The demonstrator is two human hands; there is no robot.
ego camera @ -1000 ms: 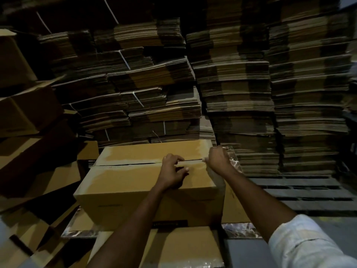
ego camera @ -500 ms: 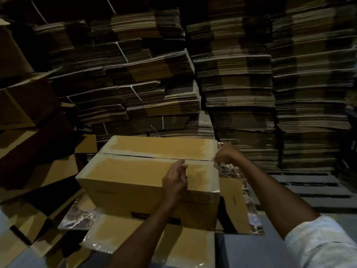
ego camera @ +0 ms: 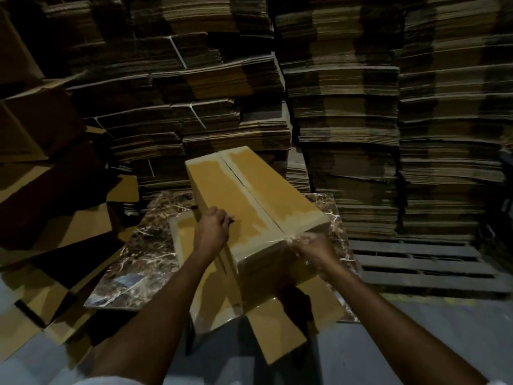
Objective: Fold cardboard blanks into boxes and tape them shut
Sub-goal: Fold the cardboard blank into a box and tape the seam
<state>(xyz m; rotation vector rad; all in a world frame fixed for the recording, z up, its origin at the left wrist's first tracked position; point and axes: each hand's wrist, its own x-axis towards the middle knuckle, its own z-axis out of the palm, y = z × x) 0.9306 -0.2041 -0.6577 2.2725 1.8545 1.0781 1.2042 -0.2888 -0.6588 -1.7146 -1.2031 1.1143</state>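
A folded cardboard box (ego camera: 244, 195) lies with its long axis pointing away from me, its top flaps closed. Shiny clear tape (ego camera: 273, 227) runs along the near part of the top seam. Farther back the seam gapes slightly. My left hand (ego camera: 212, 232) grips the box at its near left top edge, fingers curled on the top face. Over the near right corner lies my right hand (ego camera: 311, 250), blurred, its fingers on the tape end where it wraps over the edge. No tape roll is in sight.
The box sits on cardboard (ego camera: 277, 326) with open flaps, over a marble-patterned slab (ego camera: 138, 245). Tall stacks of flat blanks (ego camera: 347, 107) fill the back. Assembled boxes (ego camera: 36, 126) pile up at left. A wooden pallet (ego camera: 416, 262) lies at right.
The box has turned about a quarter turn, from lying crosswise to pointing away from me. My right hand stayed at the taped end, which now faces me. My left hand stayed on top.
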